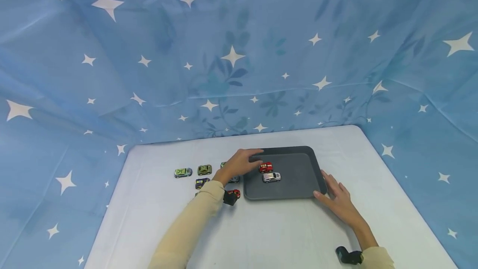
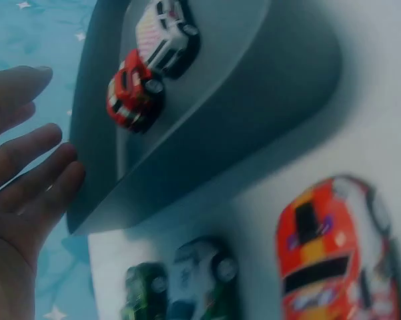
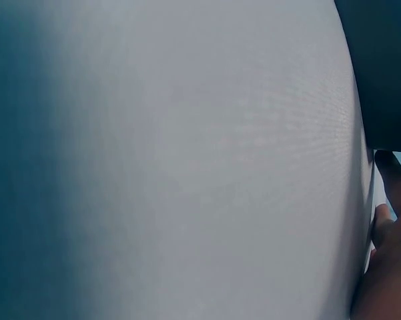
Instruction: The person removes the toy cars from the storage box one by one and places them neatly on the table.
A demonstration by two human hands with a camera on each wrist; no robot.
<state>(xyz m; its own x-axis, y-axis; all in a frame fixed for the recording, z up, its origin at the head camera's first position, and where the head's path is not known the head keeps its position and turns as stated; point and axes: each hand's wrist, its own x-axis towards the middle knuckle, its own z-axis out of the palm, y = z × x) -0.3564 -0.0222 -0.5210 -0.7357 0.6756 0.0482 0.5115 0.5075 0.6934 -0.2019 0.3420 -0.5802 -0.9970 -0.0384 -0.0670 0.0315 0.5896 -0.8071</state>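
Note:
A dark grey tray (image 1: 298, 186) lies on the white table, with a red toy car (image 1: 266, 167) and a silver-white toy car (image 1: 271, 177) inside near its left side. My left hand (image 1: 240, 162) is over the tray's left rim, fingers stretched toward the red car and apart from it. In the left wrist view, that hand (image 2: 27, 180) shows spread fingers holding nothing. At the tray's lower right corner, my right hand (image 1: 339, 202) has its thumb and fingers loosely spread right at the rim. Only part of this hand (image 3: 393, 247) shows in the right wrist view.
Left of the tray stand several toy cars: a light green one (image 1: 183, 172), a darker green one (image 1: 204, 169), a dark blue one (image 1: 201, 183) and an orange-red one (image 2: 320, 253). My left forearm hides some of them. A blue star-patterned cloth (image 1: 231, 32) hangs behind the table.

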